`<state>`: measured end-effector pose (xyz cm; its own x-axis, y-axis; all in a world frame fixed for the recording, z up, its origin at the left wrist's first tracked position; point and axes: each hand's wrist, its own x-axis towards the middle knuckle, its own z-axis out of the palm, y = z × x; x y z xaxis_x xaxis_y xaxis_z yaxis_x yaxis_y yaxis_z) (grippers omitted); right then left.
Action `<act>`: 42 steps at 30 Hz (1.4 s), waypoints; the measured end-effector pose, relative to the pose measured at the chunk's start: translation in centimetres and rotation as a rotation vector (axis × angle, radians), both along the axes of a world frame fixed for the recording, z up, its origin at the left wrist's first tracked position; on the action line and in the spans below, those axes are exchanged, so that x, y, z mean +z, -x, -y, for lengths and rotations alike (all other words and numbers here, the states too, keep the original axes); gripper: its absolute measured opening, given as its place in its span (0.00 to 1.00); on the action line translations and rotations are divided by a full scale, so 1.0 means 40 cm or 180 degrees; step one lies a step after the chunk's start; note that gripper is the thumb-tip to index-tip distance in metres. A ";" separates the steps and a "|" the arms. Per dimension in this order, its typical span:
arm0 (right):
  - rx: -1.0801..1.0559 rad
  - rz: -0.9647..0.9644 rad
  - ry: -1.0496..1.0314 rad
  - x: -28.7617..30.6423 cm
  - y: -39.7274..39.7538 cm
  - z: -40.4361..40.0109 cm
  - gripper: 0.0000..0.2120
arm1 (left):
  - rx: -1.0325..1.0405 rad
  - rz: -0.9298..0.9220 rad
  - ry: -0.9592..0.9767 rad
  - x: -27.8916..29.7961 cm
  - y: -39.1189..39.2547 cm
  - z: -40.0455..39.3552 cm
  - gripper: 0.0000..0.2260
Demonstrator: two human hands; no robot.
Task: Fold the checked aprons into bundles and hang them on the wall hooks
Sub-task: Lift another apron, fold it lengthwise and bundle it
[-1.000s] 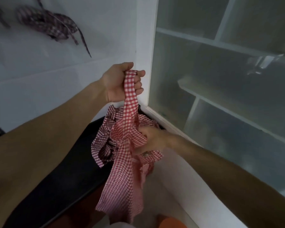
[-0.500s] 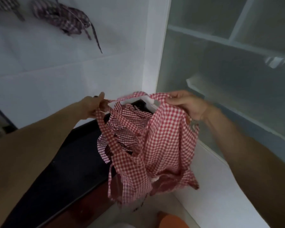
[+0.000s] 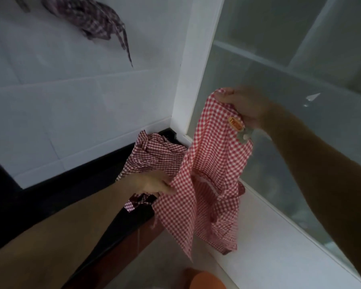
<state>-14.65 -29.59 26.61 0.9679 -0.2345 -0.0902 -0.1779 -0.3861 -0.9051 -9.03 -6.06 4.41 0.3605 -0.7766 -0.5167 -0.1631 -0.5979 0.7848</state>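
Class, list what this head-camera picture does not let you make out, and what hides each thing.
- Wall hooks: head view, above the top edge; the hung bundle is cut off.
- Orange label wording: too small, blurred.
- Left hand fingers: their tips are tucked behind the held apron.
- Apron pile: count unclear, bunched together.

Dim, soft light with faint glare on the glass panel (image 3: 300,113), motion blur and wide-angle bending at edges.

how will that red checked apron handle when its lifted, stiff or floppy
Probably floppy: the apron hangs in loose folds from the right hand. Likely light, since a fingertip grip holds it up. The left hand pinching one edge suggests it needs gathering.
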 end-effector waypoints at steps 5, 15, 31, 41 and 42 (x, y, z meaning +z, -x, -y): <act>-0.0289 -0.0852 0.1444 0.097 0.040 0.039 0.12 | 0.1619 0.1923 0.0153 -0.011 -0.118 -0.105 0.11; -0.0096 -0.0049 -0.0159 0.134 0.034 -0.026 0.09 | 0.3086 0.0805 0.0920 0.079 -0.113 -0.018 0.14; -0.0583 0.0550 -0.0873 0.134 0.127 -0.085 0.13 | 0.0804 0.2873 0.2893 0.037 0.149 0.125 0.25; -0.0711 0.0290 -0.0125 0.098 0.247 0.054 0.10 | -0.1070 0.1607 -0.0112 0.081 0.140 0.122 0.22; -0.0797 0.0228 0.0195 0.082 0.262 0.093 0.10 | -0.1128 0.1564 -0.0252 0.089 0.125 0.106 0.20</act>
<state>-25.14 -33.29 29.91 0.8825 -0.4704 -0.0017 -0.2110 -0.3925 -0.8952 -14.02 -10.30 7.98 0.2981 -0.8588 -0.4165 -0.6945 -0.4945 0.5225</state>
